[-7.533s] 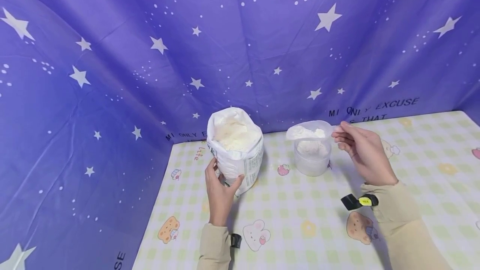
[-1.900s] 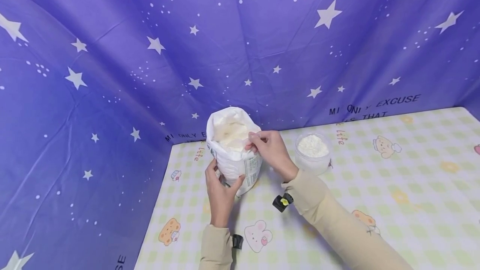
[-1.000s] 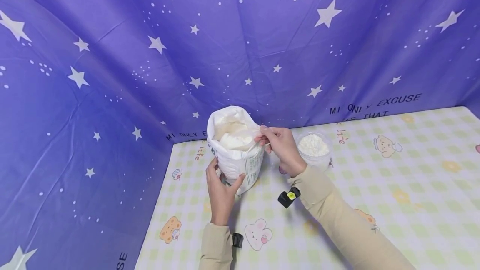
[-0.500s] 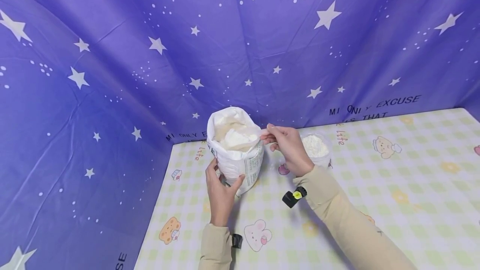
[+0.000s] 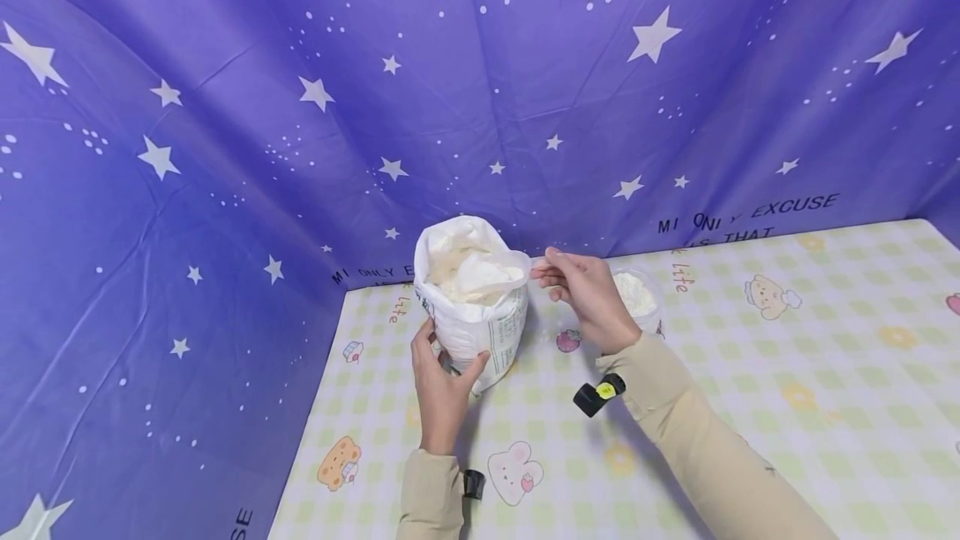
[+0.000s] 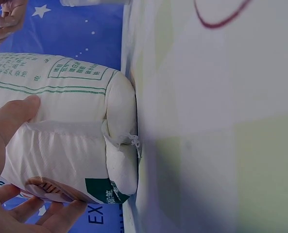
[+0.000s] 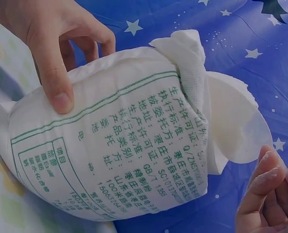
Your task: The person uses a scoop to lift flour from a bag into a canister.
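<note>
An open white woven bag of flour stands on the table in the head view, green print on its side. My left hand grips its lower side, thumb at the front; the left wrist view shows the fingers under the bag's other face. With thumb and fingers, my right hand pinches the handle of a clear plastic scoop. The scoop's bowl, heaped with white flour, is at the bag's mouth, over its right rim. Behind my right hand, partly hidden, a clear round tub holds flour.
A checked tablecloth with cartoon prints covers the table. Behind and to the left hangs a purple star-patterned curtain, close behind the bag. Each wrist wears a black strap mount.
Earlier the scoop tipped flour at the tub, whose flour now sits higher. My right hand then went into the bag and has since lifted rightward with a full scoop. My left hand stayed put.
</note>
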Tool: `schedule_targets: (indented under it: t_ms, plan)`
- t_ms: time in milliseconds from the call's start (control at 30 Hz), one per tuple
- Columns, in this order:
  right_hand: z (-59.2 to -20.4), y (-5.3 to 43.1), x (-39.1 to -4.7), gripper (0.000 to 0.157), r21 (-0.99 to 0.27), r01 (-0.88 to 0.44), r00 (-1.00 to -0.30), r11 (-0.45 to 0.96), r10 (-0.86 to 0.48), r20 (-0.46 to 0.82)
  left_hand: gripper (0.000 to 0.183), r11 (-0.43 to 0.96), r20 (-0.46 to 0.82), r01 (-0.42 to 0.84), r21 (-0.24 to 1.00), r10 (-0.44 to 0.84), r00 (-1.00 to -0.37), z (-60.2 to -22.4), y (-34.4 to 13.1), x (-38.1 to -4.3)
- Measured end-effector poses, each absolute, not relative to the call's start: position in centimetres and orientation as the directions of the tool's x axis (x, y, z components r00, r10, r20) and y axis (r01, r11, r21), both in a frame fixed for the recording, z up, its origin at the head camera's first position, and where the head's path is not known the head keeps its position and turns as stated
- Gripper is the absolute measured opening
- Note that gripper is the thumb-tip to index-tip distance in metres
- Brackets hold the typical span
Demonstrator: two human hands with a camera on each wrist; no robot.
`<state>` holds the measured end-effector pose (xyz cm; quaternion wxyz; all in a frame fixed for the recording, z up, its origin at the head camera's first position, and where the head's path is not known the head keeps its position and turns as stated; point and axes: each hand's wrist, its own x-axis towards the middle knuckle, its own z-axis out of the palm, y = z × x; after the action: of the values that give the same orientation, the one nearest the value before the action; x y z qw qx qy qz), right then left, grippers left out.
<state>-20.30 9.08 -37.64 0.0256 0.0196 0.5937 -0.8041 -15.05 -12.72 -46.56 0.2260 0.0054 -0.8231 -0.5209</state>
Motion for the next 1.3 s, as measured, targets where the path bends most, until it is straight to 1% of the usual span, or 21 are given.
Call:
schedule_targets:
  t_ms: [467,667,833,1300]
  plan:
    - [-37.7,11.2,-19.2,0.029,-0.938,0.069,-0.998,-0.339,-0.013,-0.069,0.092,0.465,0.365,0.219,0.858,-0.250,-0.897,-46.6,-12.7,-15.1]
    - [-37.9,12.3,-18.7,0.026,-0.916,0.061,-0.998,-0.396,-0.018,-0.058,0.092,0.462,0.343,0.200,0.864,-0.249,-0.906,-46.5,-12.8,-15.1]
    - [-37.8,13.3,-18.3,0.023,-0.899,0.054,-0.998,-0.434,-0.011,-0.055,0.092,0.462,0.352,0.210,0.862,-0.246,-0.903,-46.6,-12.8,-15.1]
    - [-38.0,16.1,-17.1,0.025,-0.886,0.026,-1.000,-0.463,-0.009,-0.025,0.092,0.463,0.350,0.208,0.862,-0.247,-0.904,-46.6,-12.8,-15.1]
